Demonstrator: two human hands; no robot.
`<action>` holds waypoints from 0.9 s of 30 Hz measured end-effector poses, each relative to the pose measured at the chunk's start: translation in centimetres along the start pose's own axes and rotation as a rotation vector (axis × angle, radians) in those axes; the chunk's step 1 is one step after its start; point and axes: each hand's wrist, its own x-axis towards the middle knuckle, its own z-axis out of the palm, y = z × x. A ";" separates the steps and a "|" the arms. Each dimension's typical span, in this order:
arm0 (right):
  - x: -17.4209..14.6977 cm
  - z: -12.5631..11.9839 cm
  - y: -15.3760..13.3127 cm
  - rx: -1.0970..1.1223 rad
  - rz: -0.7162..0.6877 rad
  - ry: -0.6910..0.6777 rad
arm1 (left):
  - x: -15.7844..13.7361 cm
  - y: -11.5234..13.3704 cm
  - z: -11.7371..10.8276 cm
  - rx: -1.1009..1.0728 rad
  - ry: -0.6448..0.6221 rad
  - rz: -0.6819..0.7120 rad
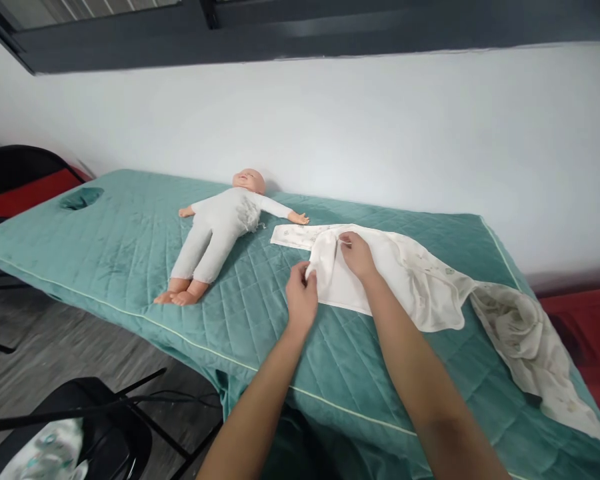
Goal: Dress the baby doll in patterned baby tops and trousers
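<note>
A white baby shirt (386, 263) with a faint print lies opened out on the green quilted bed cover (260, 320). At its left edge my left hand (301, 293) pinches the cloth between thumb and fingers. Higher on the same garment, my right hand (356, 255) is closed on a thin tie or fold near the neckline; which of these cannot be made out. One sleeve stretches left toward a baby doll (217, 223). The doll lies on its back in a white body with bare feet, arms spread, apart from both hands.
More printed baby clothing (523, 333) lies bunched at the bed's right end. A white wall (330, 127) runs behind the bed. A black chair (105, 427) holding patterned cloth stands at lower left, and red seats flank both ends. The cover has a face hole (83, 198).
</note>
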 end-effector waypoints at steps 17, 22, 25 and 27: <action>-0.1 0.3 -1.2 -0.586 -0.048 -0.162 | 0.1 -0.3 -0.6 0.151 0.381 0.481; 0.6 0.4 -1.3 -0.582 -0.011 -0.053 | -1.3 0.4 0.6 0.405 -0.168 0.889; 1.2 0.2 -1.2 -0.590 -0.079 -0.106 | -1.7 0.6 1.4 0.500 -0.460 0.968; 1.5 0.1 -1.1 -0.586 -0.114 -0.150 | -1.8 0.6 1.9 0.561 -0.536 0.910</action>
